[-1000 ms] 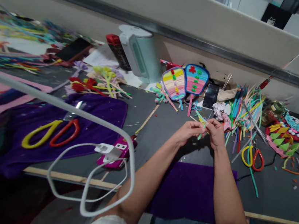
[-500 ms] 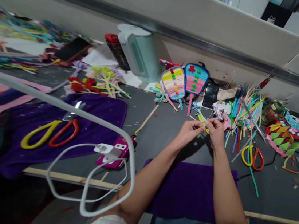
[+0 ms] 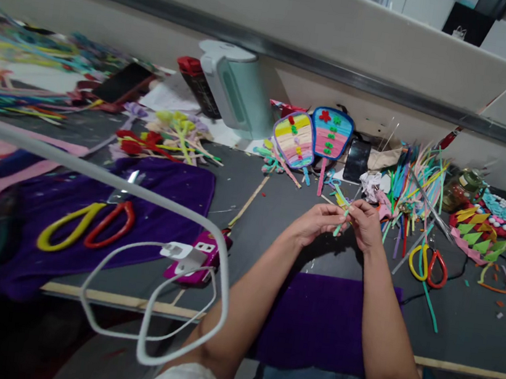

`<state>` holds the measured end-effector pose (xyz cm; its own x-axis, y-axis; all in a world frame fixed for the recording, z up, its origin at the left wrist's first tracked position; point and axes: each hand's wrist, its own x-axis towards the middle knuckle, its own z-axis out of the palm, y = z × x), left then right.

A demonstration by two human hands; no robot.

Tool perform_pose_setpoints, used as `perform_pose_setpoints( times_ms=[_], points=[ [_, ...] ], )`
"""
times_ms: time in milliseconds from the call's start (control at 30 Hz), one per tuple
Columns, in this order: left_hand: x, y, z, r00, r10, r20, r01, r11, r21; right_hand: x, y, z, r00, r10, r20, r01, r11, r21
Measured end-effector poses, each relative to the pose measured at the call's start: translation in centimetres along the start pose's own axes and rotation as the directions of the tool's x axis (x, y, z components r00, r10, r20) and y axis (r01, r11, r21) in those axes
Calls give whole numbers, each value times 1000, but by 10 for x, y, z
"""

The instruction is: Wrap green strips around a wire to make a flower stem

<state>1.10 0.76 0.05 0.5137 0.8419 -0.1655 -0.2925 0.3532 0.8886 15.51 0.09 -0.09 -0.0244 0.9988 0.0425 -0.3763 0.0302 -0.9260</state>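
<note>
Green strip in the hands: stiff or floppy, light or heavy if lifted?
Likely fairly stiff: the green strip juts out straight, its lower end unsupported. Probably light for its size: it looks thin, and the left hand and right hand seem only to pinch it.

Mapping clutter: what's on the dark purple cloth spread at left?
Metal scissors with yellow and red loop handles and blurred green-handled pliers lie on the cloth. Whatever lies beneath them or behind the thick white cable is covered.

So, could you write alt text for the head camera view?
A left hand and right hand pinch a small green strip above a dark table. Behind are two striped, paddle-shaped crafts; to the right, colorful strips and scissors.
</note>
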Motion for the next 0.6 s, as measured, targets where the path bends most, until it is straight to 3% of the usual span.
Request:
perform_pose_setpoints(
  times_ms=[167,367,433,600],
  points=[
    [1,-3,1,994,72,-80,-65,994,88,1,2,0,1000,-18,10,18,1000,23],
    [0,-3,9,941,321,-105,-260,888,380,4,7,-3,998,-58,-35,58,998,-24],
    [-1,-3,12,907,403,-125,-294,816,498,4,7,-3,995,-80,-58,76,995,-64],
    [-2,-6,17,777,620,-106,-304,518,800,5,8,0,980,-167,-105,149,975,-163]
  ],
)
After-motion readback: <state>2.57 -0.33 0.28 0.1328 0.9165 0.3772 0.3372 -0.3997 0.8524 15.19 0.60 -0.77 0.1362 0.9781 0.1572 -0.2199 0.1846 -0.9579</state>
